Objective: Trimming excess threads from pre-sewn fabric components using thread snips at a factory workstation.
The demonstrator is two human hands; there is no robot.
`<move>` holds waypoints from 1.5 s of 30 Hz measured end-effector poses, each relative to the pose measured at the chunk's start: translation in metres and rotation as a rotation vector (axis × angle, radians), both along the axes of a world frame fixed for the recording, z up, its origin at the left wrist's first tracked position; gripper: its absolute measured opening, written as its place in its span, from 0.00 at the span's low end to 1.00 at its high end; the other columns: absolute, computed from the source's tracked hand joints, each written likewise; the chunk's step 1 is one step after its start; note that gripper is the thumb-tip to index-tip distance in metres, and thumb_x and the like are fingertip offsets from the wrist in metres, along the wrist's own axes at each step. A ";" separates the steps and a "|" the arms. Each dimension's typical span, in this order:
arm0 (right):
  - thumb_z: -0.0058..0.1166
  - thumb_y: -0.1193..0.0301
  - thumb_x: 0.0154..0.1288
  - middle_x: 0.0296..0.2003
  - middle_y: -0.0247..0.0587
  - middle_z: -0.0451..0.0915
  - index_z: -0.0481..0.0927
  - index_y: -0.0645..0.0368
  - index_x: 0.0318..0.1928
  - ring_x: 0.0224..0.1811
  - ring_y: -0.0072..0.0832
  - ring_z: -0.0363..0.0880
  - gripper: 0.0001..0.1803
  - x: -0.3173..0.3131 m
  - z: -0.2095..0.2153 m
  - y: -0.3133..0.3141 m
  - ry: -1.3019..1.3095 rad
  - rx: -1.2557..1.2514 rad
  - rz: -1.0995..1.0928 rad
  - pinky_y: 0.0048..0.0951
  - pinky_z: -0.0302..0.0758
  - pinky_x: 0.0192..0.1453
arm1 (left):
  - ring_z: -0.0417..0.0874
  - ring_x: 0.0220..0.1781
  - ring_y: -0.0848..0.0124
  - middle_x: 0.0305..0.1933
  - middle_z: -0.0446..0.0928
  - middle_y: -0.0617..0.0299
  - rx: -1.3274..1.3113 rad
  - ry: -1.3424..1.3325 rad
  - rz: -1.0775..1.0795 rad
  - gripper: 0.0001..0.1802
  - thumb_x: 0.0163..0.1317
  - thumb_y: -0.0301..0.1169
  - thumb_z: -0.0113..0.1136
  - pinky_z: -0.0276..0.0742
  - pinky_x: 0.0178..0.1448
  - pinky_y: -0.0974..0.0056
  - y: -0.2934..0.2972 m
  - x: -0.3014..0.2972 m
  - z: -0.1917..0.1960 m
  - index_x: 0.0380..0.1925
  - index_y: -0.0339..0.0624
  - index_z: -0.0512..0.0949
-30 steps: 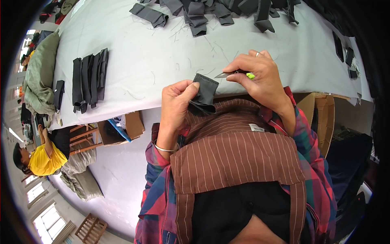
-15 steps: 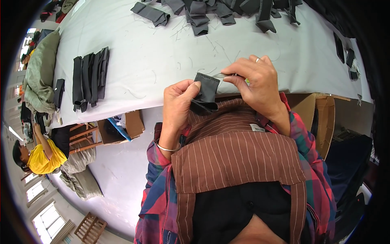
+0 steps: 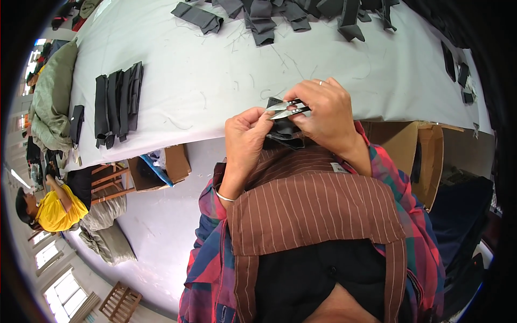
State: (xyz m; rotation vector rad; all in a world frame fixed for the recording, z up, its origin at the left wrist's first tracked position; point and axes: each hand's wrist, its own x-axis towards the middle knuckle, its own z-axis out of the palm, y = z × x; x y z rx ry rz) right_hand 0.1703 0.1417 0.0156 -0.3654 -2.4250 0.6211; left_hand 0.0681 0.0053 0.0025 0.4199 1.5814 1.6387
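My left hand pinches a small dark grey strip of fabric between thumb and fingers, just off the table's near edge. In my right hand is a pair of thread snips. The two pointed blades stand apart and reach over the fabric to my left thumb tip. Part of the strip is hidden behind the blades and my fingers. Whether a thread lies between the blades is too small to tell.
On the white-covered table lie a row of dark strips, a loose pile of dark pieces and thread scraps. Cardboard boxes stand below. A person in yellow works at the far left, beside a green sack.
My right hand has moved left and slightly down, bringing the snips across the fabric. My left hand has shifted a little right. The fabric has turned and is now partly covered.
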 end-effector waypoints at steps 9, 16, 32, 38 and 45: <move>0.55 0.80 0.55 0.24 0.30 0.77 0.80 0.59 0.37 0.27 0.16 0.70 0.08 0.013 -0.005 0.014 -0.017 -0.658 -0.160 0.19 0.66 0.30 | 0.68 0.26 0.85 0.24 0.74 0.72 0.066 -0.176 0.044 0.10 0.63 0.28 0.58 0.63 0.30 0.76 -0.001 -0.002 -0.002 0.25 0.33 0.80; 0.64 0.71 0.52 0.28 0.30 0.78 0.82 0.53 0.39 0.30 0.25 0.72 0.12 0.018 0.003 0.007 -0.014 -0.213 -0.036 0.25 0.62 0.36 | 0.69 0.26 0.85 0.24 0.75 0.71 0.047 -0.178 0.051 0.10 0.63 0.28 0.57 0.64 0.31 0.76 -0.001 -0.004 -0.001 0.26 0.33 0.80; 0.64 0.64 0.50 0.21 0.27 0.70 0.81 0.47 0.35 0.24 0.28 0.66 0.10 0.015 -0.005 -0.004 0.123 0.150 -0.121 0.30 0.57 0.32 | 0.82 0.25 0.69 0.29 0.81 0.56 0.074 -0.274 0.033 0.16 0.63 0.36 0.59 0.80 0.32 0.68 0.002 -0.002 -0.001 0.38 0.29 0.78; 0.64 0.64 0.50 0.22 0.27 0.71 0.81 0.49 0.36 0.23 0.28 0.67 0.11 0.014 -0.012 -0.007 0.166 0.152 -0.145 0.30 0.57 0.30 | 0.82 0.26 0.69 0.31 0.81 0.55 0.100 -0.343 0.021 0.15 0.62 0.32 0.60 0.81 0.34 0.68 0.003 -0.002 0.000 0.40 0.28 0.78; 0.64 0.65 0.49 0.21 0.27 0.71 0.81 0.49 0.36 0.22 0.27 0.67 0.12 0.013 -0.012 -0.009 0.198 0.226 -0.159 0.29 0.57 0.27 | 0.82 0.29 0.69 0.33 0.81 0.54 0.142 -0.423 0.027 0.14 0.62 0.30 0.58 0.81 0.35 0.68 0.002 -0.001 0.003 0.42 0.28 0.77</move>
